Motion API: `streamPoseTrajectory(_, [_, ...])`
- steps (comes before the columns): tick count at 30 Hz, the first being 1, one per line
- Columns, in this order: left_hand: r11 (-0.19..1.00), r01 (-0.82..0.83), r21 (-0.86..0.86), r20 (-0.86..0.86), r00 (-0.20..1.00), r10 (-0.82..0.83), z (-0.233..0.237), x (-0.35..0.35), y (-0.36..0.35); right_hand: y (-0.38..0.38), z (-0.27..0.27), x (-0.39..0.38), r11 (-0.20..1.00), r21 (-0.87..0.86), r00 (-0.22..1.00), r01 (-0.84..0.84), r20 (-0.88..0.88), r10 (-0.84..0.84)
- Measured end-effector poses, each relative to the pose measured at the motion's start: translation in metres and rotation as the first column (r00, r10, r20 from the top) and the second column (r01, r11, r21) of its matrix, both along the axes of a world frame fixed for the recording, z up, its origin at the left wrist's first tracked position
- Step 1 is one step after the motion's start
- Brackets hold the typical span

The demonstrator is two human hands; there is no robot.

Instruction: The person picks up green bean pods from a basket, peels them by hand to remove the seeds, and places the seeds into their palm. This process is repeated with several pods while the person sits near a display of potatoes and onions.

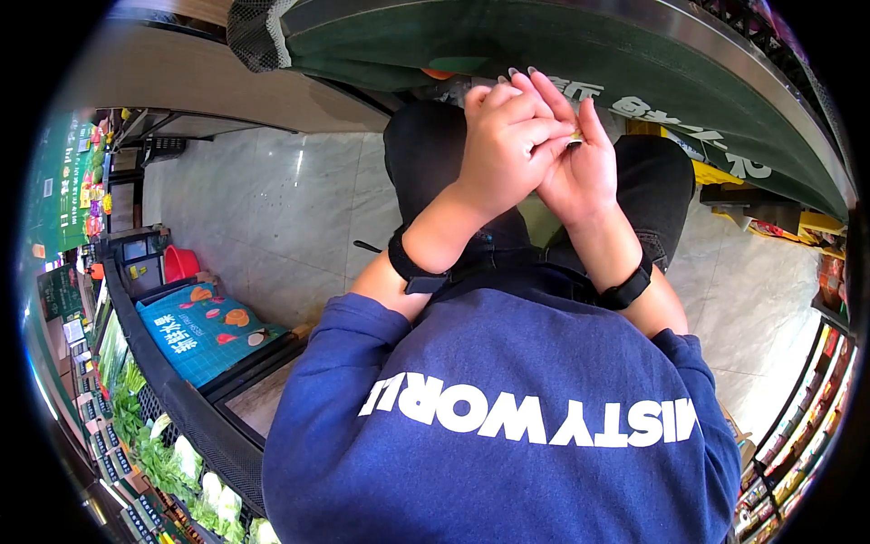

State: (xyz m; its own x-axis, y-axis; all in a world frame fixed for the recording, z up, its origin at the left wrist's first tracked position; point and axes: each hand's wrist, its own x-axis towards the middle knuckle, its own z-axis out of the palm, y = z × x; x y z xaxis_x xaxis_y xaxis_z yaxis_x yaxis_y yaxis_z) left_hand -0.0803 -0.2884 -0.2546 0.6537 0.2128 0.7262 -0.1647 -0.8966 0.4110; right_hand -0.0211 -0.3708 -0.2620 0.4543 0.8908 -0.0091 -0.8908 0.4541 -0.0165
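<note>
Although most of it is hidden between the fingers, the small yellowish object (pixel 574 138) looks light and easily dropped, best pinched by its edges with the fingertips; what it is made of cannot be told. It sits at the top of the joined hands, in front of the person's black trousers. The left hand (pixel 501 145) is curled narrow, its fingertips closed on the object and pressing it against the right hand (pixel 583 177), whose fingers stand nearly straight and spread behind it as a backing. Each wrist carries a black band. To the left, a red plastic bucket (pixel 179 263) stands on the pale floor with nothing visible inside, beside a teal printed carton with vegetable pictures (pixel 204 331). The black-framed chiller (pixel 195 412) below them holds leafy greens, and the shelves at the far right (pixel 797 435) hold small packets.
</note>
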Motion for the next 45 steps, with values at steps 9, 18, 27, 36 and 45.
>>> streamPoseTrajectory(9, [0.994, -0.073, -0.079, -0.007, 0.997, 0.073, -0.003, 0.002, 0.003, -0.001, -0.018, 0.006, 0.995, -0.084, 0.989, -0.060, -0.137, 0.049])
streamPoseTrajectory(18, [0.973, -0.160, 0.163, -0.046, 0.984, 0.170, -0.007, 0.008, 0.002, 0.001, -0.014, 0.009, 0.971, -0.234, 0.987, -0.053, -0.161, 0.015])
streamPoseTrajectory(27, [0.986, -0.166, -0.029, -0.147, 0.976, 0.160, -0.015, 0.001, 0.031, 0.001, -0.031, 0.018, 0.809, -0.587, 0.944, -0.024, -0.279, -0.174])
streamPoseTrajectory(36, [0.966, -0.089, -0.244, -0.362, 0.932, -0.006, -0.064, 0.008, 0.062, -0.029, -0.052, 0.053, 0.674, -0.723, 0.916, 0.152, -0.154, -0.371])
streamPoseTrajectory(45, [0.901, -0.138, -0.410, -0.446, 0.893, -0.066, -0.045, -0.016, 0.074, -0.036, 0.162, 0.100, 0.653, -0.249, 0.302, 0.715, 0.953, 0.032])
